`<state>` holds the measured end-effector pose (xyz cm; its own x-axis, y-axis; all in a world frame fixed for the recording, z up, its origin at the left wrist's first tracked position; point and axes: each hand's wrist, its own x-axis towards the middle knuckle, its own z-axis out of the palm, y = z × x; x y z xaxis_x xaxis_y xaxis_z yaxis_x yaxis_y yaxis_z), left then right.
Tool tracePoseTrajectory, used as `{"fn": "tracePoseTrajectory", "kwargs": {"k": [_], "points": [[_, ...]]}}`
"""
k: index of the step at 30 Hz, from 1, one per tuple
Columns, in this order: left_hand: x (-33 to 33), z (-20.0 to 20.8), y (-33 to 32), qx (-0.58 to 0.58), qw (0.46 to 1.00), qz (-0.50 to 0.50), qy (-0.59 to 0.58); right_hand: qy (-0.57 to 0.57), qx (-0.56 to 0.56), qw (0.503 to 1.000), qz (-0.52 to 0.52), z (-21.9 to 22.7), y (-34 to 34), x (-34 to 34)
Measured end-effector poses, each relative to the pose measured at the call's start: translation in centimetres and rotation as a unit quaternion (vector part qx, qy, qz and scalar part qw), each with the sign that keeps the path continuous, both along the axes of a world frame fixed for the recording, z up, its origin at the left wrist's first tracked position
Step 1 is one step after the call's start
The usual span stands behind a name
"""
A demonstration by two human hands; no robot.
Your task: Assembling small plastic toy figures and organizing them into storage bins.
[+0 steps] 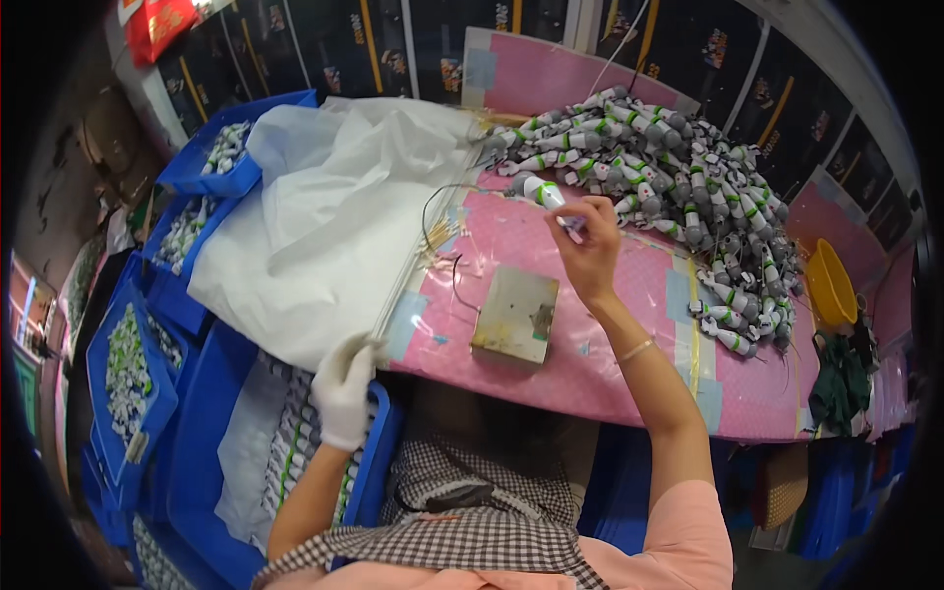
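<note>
My right hand, bare and with a bracelet at the wrist, is raised over the table. Its fingers are pinched round a small white toy part with a green band and a grey rounded end. The part points up and left, toward the heap. My left hand wears a white glove and is at the table's front edge. Its fingers are closed at the near corner of a white sheet. A metal box with a dark cable stands on the pink table covering, between my hands.
A large heap of similar white, green and grey parts covers the back right. Blue bins of parts stand at the left, one beneath my left hand. A yellow basin is at the far right. Thin sticks lie beside the sheet.
</note>
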<state>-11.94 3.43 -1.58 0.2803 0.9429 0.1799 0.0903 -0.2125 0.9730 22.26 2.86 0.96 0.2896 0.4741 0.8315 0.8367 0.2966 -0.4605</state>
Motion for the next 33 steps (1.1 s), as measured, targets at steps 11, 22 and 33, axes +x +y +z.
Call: {"fn": "tracePoseTrajectory", "kwargs": {"k": [11,22,33], "points": [[14.8,2.4,-0.3,-0.296,0.841,-0.196,-0.409,0.666,-0.060,0.583,0.461,-3.3,-13.9,-7.7],[12.5,2.9,-2.9,-0.311,0.879,-0.250,-0.262,0.383,-0.219,0.831,0.339,-4.6,-15.4,-7.7],[11.9,2.8,-4.1,-0.117,0.950,-0.281,0.065,-0.114,-0.268,0.922,-0.256,-5.9,-10.9,0.1]]}}
